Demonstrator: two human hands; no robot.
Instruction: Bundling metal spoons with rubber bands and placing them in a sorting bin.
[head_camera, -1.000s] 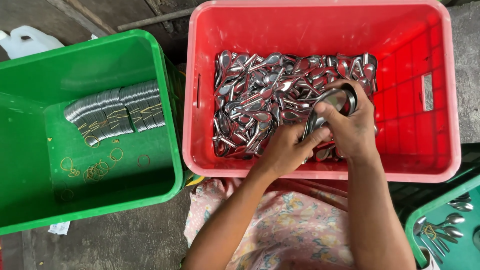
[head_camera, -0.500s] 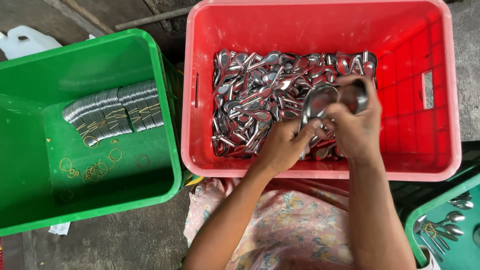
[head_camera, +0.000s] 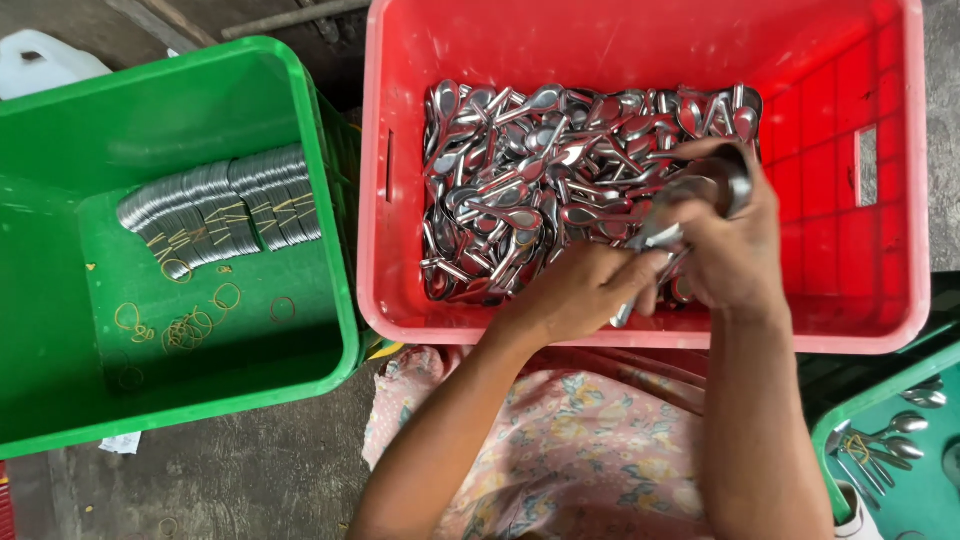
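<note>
Now both hands are over the red crate (head_camera: 900, 200), working a nested stack of steel spoons (head_camera: 700, 195). The right hand (head_camera: 735, 250) is curled around the stack, fingers closed over the bowls near the top, while the left hand (head_camera: 580, 290) pinches in from below, its fingertips meeting the handles just under the right thumb. Neither hand shows any slack: both are closed on the same bundle.

Beneath and beyond the fingers lies the loose heap of spoons (head_camera: 530, 190), jumbled every which way. Off past the left wrist sits the green crate (head_camera: 320, 150), holding banded rows of spoons (head_camera: 215, 205) and a scatter of rubber bands (head_camera: 185, 325).

The risk, as I judge it: those spoons are smooth and only nested, so if the left pinch shifts or the right grip loosens, the stack could fan out and slide back into the heap. A handle from the pile catching the bundle could also lever one loose. Edges may nick fingertips too.
</note>
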